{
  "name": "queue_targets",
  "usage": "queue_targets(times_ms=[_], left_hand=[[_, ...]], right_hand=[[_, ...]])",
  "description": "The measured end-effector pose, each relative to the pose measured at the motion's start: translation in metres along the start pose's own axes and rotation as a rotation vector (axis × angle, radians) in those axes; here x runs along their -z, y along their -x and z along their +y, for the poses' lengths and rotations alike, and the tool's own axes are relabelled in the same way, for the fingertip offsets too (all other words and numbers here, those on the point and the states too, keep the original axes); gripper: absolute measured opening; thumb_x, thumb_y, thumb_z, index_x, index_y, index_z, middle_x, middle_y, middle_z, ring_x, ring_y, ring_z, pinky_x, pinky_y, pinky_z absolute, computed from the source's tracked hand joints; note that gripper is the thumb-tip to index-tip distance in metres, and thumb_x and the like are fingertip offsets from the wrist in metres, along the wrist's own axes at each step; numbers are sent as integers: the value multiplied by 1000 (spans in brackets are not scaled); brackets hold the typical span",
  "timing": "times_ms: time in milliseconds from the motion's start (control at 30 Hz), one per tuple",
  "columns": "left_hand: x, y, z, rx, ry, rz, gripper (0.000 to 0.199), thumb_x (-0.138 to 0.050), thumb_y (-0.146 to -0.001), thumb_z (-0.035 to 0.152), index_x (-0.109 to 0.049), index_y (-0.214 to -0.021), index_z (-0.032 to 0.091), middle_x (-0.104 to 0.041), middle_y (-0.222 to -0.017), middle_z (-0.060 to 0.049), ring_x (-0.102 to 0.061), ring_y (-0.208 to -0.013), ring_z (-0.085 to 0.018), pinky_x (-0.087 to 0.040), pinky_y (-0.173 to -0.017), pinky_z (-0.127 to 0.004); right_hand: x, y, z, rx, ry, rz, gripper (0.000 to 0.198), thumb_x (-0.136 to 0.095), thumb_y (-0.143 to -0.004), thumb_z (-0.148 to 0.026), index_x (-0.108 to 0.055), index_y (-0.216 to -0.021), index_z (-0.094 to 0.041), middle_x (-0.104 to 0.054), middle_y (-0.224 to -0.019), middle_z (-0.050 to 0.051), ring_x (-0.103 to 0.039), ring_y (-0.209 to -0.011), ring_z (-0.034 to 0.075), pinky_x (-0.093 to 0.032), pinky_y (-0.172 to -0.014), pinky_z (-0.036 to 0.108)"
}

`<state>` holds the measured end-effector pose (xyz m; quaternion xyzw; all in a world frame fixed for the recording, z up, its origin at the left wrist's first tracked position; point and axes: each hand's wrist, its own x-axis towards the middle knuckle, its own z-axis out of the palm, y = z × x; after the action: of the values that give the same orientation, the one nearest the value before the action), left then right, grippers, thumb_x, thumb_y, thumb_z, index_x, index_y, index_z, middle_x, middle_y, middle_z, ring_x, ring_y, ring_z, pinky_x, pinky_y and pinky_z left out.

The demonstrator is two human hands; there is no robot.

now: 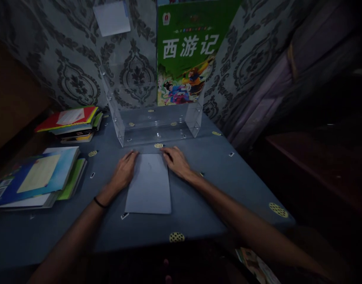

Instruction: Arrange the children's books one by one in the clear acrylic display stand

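Observation:
A plain pale booklet or folded sheet [149,185] lies flat on the patterned grey-blue tablecloth in front of me; whether it has pages cannot be made out. My left hand [127,169] grips its upper left edge, fingers close together and pointing forward. At the upper right corner, my right hand [177,162] holds the other edge, its thumb by the side and its fingers reaching past the corner. Just beyond both hands stands a clear plastic rack [157,132]. A green book [188,51] with large white Chinese characters stands upright at the rack's right side.
Left of me are a near stack of books [41,173] and a farther stack with a red cover [70,118]. Behind the rack is patterned wallpaper [77,81], with a white card [112,17] up high. A pale purple curtain [263,94] hangs at right.

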<state>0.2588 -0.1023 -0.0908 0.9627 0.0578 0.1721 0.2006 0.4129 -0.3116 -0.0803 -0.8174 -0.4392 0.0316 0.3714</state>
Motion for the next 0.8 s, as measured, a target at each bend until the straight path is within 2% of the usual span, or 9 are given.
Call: queue_targets(times_ms=[100,167,233,333,433,533,667,800], left_hand=[[18,-13,6,-96,-226,-114,38,-36,-99,18,-54,-133,18,-61,-134,-15,-45,-137,-31,-43,-105,-49],[30,-22,17,-133,-412,-196,31,-38,-99,18,-61,-120,18,-65,-122,-16,-55,-122,-32,-47,-98,-48],[37,-27,33,-118,-535,-262,27,-38,-100,18,-64,-108,17,-66,-107,-15,-61,-103,-30,-50,-87,-43],[32,-24,62,-44,-488,-272,25,-39,-101,23,-63,-103,18,-65,-100,-13,-61,-94,-28,-49,-78,-38],[20,-13,90,-25,-344,-250,25,-47,-100,38,-62,-105,20,-65,-102,-10,-59,-98,-27,-48,-85,-38],[11,-5,113,-5,-332,-280,35,-56,-94,52,-60,-107,20,-65,-105,-10,-58,-102,-29,-47,-89,-39],[9,-5,131,72,-392,-318,27,-59,-93,43,-59,-105,19,-65,-107,-12,-59,-102,-30,-48,-82,-36],[13,-7,132,89,-372,-316,19,-56,-96,37,-61,-101,20,-68,-100,-9,-64,-95,-27,-47,-78,-33]], right_hand=[[6,8,-3,-87,-228,-68,36,-46,-93,-19,-66,-123,-16,-75,-85,4,-63,-75,19,-47,-75,32],[8,13,-6,-95,-318,-109,36,-46,-92,-18,-67,-121,-16,-74,-79,2,-60,-64,16,-45,-67,28],[9,15,-8,-74,-345,-109,35,-47,-92,-19,-69,-120,-17,-74,-77,1,-58,-63,14,-43,-66,27],[9,14,-8,-57,-369,-98,34,-48,-93,-19,-70,-119,-17,-73,-74,0,-59,-63,14,-43,-67,26],[9,12,-6,-52,-386,-103,33,-48,-94,-18,-70,-118,-17,-72,-73,0,-61,-66,14,-44,-68,26],[9,11,-6,-42,-375,-102,33,-49,-94,-16,-71,-118,-18,-71,-72,-1,-62,-67,13,-45,-69,26],[11,12,-7,-31,-361,-104,32,-49,-95,-16,-71,-119,-18,-71,-74,0,-63,-72,14,-46,-73,27],[12,12,-7,-34,-352,-106,30,-49,-96,-16,-70,-118,-17,-71,-76,0,-64,-75,14,-47,-79,29]])
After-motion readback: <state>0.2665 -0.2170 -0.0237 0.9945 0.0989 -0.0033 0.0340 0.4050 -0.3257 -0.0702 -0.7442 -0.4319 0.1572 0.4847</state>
